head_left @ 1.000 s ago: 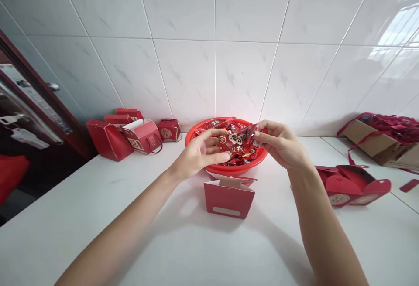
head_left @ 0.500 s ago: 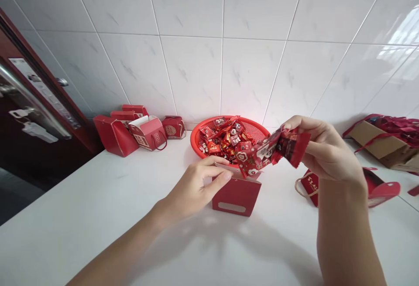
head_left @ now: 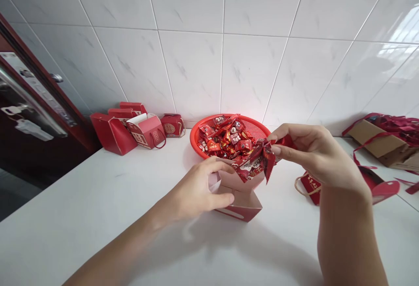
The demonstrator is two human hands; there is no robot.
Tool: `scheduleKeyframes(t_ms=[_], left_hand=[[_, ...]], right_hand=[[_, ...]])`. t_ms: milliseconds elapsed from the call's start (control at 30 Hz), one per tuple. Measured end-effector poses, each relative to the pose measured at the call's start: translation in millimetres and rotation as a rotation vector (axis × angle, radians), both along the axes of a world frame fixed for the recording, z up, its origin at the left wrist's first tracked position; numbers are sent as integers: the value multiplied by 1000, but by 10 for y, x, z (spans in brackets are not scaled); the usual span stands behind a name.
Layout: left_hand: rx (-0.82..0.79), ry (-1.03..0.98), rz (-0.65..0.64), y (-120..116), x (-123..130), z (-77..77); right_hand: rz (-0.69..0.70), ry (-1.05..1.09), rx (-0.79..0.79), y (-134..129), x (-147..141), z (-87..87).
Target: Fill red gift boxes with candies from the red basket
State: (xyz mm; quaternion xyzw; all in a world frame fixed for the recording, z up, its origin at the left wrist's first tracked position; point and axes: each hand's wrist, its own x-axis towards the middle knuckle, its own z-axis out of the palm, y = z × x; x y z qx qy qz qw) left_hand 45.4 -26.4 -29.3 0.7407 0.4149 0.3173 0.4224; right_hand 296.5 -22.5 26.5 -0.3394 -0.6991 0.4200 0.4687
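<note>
A red paper box (head_left: 242, 209) stands on the white table with its top open and its pale inside showing. At its left side is my left hand (head_left: 199, 190), thumb and fingers apart around the box's edge and a flap. My right hand (head_left: 304, 153) pinches red wrapped candies (head_left: 253, 161) above the box's back edge; their exact number is unclear. Just behind the box sits a red plastic basket (head_left: 195, 140) heaped with wrapped candies.
Several red boxes (head_left: 114, 133) stand at the back left, with a small corded box (head_left: 173, 125) beside them. On the right lie a red box with a rope handle (head_left: 310, 188) and a cardboard box (head_left: 376, 142) with dark red ribbons. A dark door (head_left: 39, 116) is far left.
The candies in my right hand have moved left and now hang over the box. The box's front has tipped down, opening its top, and my left hand's thumb and fingers have spread.
</note>
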Motion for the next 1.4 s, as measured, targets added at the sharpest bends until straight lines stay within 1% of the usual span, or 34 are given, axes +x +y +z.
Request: scheduleKeyframes(t_ms=[133,200,333,467,533,600,733,900,1000,1167,1267,1400], left_hand=[[-1,28,-34,-80,-46,-6],[-12,17,-46,-106,-48,-9],[-12,11,-62,-148,-35,27],[-10,61,-59,-187,-44,59],[4,88,-69,-201,-51,58],[6,105,-75,-207,-54,54],[0,144,-58,-201,-53,54],[16,156,-64,-194,-48,61],[18,154,-75,-195,-39,59],[26,183,-62,-208,-38,69],[12,190,-71,-215,-52,75],[23,179,-80,-205,-55,62]], right_hand=[[66,-99,42,-109,-121,-11],[69,-223,84,-179,-215,-31],[-41,-535,190,-319,-374,-68],[-162,-676,254,-427,-391,-106],[-194,-719,262,-464,-379,-136],[-180,-740,253,-489,-385,-173],[-99,-741,220,-489,-457,-226],[-84,-666,196,-432,-503,-171],[-26,-603,131,-404,-513,-148],[68,-649,65,-334,-543,-253],[68,-699,33,-306,-532,-308],[-24,-762,24,-329,-519,-322]])
